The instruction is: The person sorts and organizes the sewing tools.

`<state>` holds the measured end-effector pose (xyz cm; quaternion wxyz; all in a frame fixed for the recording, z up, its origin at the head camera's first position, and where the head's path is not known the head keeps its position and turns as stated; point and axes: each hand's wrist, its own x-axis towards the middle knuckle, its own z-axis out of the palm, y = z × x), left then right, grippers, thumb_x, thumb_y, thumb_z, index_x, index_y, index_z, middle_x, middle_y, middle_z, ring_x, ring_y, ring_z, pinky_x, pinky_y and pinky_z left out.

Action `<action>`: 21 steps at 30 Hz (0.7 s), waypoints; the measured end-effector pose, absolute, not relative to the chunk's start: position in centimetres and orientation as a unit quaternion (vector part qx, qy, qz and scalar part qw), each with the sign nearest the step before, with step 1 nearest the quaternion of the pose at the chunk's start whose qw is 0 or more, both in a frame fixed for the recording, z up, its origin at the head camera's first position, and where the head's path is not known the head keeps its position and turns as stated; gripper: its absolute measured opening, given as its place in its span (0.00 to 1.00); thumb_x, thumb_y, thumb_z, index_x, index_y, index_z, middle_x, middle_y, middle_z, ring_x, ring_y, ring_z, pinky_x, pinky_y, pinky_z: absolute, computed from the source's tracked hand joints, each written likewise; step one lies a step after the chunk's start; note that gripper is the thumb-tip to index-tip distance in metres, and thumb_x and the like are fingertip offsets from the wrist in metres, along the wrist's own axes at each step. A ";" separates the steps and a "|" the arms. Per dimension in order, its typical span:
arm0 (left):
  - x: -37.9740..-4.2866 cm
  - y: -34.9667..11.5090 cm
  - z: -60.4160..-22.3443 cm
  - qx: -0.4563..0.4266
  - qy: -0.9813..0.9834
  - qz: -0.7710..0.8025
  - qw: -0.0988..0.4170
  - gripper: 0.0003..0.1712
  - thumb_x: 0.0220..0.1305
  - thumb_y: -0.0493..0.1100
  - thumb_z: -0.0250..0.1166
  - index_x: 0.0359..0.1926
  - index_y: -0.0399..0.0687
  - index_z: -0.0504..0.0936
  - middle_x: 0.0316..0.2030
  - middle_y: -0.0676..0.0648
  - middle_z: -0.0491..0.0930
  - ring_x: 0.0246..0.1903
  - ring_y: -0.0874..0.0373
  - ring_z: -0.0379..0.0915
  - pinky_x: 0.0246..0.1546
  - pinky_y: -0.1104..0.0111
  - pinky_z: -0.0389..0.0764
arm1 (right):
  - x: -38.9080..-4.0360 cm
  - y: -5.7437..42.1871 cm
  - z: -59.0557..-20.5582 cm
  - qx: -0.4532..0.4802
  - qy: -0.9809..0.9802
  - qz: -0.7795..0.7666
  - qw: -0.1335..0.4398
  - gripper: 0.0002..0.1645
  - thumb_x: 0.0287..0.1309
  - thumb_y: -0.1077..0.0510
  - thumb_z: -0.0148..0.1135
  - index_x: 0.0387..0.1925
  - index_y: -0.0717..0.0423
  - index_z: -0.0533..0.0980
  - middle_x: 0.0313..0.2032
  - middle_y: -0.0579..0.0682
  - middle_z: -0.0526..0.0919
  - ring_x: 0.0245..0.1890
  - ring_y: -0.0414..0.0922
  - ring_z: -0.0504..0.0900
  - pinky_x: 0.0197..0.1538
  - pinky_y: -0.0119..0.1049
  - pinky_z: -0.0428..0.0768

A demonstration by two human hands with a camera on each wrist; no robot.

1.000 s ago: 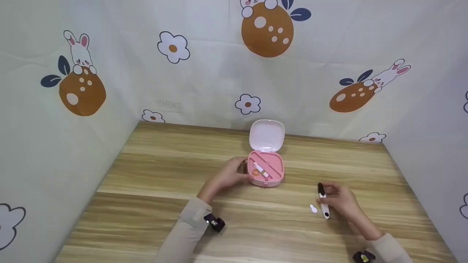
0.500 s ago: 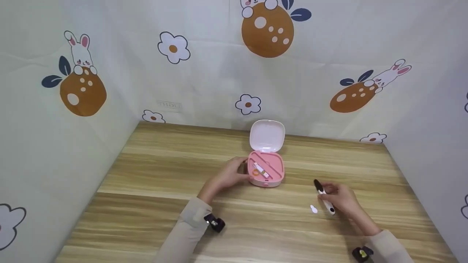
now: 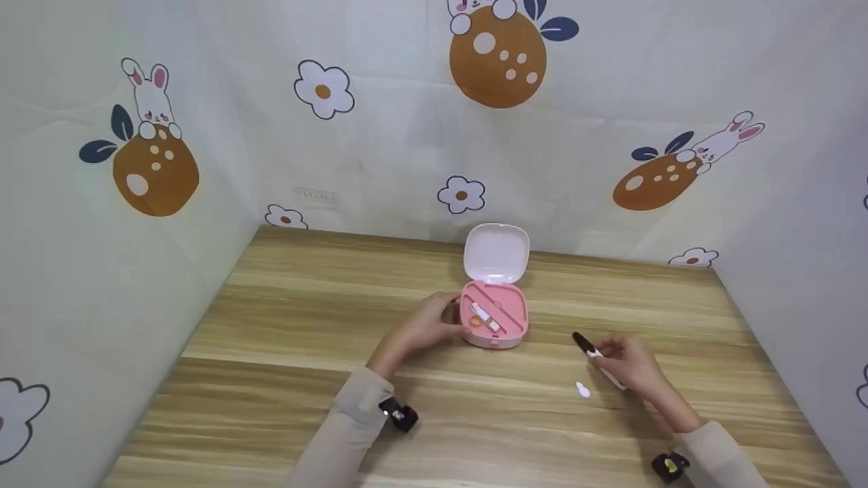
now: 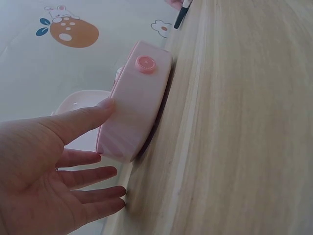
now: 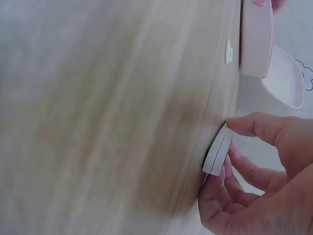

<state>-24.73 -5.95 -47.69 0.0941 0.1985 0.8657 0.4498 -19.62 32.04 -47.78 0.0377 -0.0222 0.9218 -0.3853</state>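
A pink and white box point(image 3: 494, 342) stands on the wooden table with its lid point(image 3: 496, 252) raised. In its pink tray lie a small white stick-like piece point(image 3: 485, 317) and an orange ring point(image 3: 475, 321). My left hand point(image 3: 426, 324) is at the box's left side, its thumb touching the edge and its other fingers extended in the left wrist view. My right hand point(image 3: 630, 366) pinches a slim white tool with a black end point(image 3: 582, 341) between thumb and fingers, low over or on the table; its exact kind is unclear. The fingers hide part of it.
A small white rounded piece point(image 3: 582, 390) lies on the table point(image 3: 325, 291) left of my right hand. Patterned cloth point(image 3: 386, 149) walls off the back and both sides, close behind the lid.
The slim tool has turned in my right hand, its black end swinging left and its white end right. My left hand and the box stay in place.
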 end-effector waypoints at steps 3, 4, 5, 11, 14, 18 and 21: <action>-24.7 -6.0 -47.8 0.203 0.867 0.447 0.089 0.41 0.65 0.44 0.76 0.74 0.35 0.70 0.70 0.33 0.73 0.72 0.38 0.66 0.77 0.47 0.65 | -19.7 32.2 -47.7 -0.039 0.921 -0.386 0.034 0.16 0.57 0.68 0.74 0.45 0.76 0.82 0.36 0.60 0.89 0.37 0.48 0.87 0.38 0.26 0.80; -24.7 -6.0 -47.8 0.201 0.866 0.449 0.090 0.42 0.65 0.44 0.76 0.74 0.35 0.70 0.70 0.32 0.73 0.72 0.38 0.66 0.77 0.47 0.65 | -19.7 32.3 -47.7 -0.045 0.921 -0.386 0.035 0.16 0.57 0.68 0.73 0.45 0.77 0.81 0.36 0.62 0.89 0.37 0.50 0.87 0.39 0.26 0.81; -24.6 -6.0 -47.7 0.199 0.866 0.450 0.091 0.42 0.65 0.44 0.76 0.74 0.35 0.70 0.70 0.32 0.73 0.72 0.38 0.66 0.77 0.47 0.65 | -19.7 32.4 -47.7 -0.047 0.921 -0.386 0.037 0.17 0.58 0.68 0.73 0.45 0.77 0.81 0.37 0.63 0.89 0.38 0.50 0.88 0.40 0.26 0.81; -24.6 -5.9 -47.7 0.192 0.865 0.454 0.096 0.42 0.64 0.45 0.76 0.74 0.35 0.70 0.70 0.32 0.73 0.72 0.38 0.66 0.78 0.47 0.64 | -19.9 32.8 -47.5 -0.068 0.916 -0.393 0.049 0.18 0.62 0.67 0.71 0.48 0.79 0.80 0.44 0.69 0.88 0.44 0.57 0.88 0.43 0.26 0.83; -24.6 -5.9 -47.7 0.189 0.865 0.454 0.099 0.42 0.65 0.45 0.76 0.75 0.36 0.70 0.70 0.33 0.73 0.73 0.38 0.66 0.78 0.47 0.64 | -20.0 33.0 -47.5 -0.080 0.908 -0.406 0.056 0.18 0.63 0.68 0.70 0.49 0.81 0.79 0.45 0.70 0.87 0.44 0.57 0.88 0.43 0.25 0.83; -24.7 -5.9 -47.6 0.185 0.864 0.457 0.104 0.42 0.66 0.45 0.76 0.76 0.37 0.69 0.71 0.33 0.72 0.73 0.39 0.65 0.78 0.48 0.63 | -20.1 33.1 -47.6 -0.094 0.899 -0.422 0.062 0.17 0.65 0.69 0.68 0.49 0.81 0.78 0.44 0.69 0.87 0.41 0.50 0.88 0.41 0.25 0.83; -24.6 -5.9 -47.5 0.183 0.863 0.458 0.107 0.42 0.66 0.44 0.75 0.76 0.37 0.69 0.71 0.33 0.72 0.73 0.39 0.65 0.78 0.48 0.64 | -20.2 33.1 -47.6 -0.099 0.898 -0.425 0.060 0.16 0.65 0.68 0.68 0.49 0.79 0.79 0.43 0.67 0.88 0.38 0.45 0.87 0.41 0.26 0.83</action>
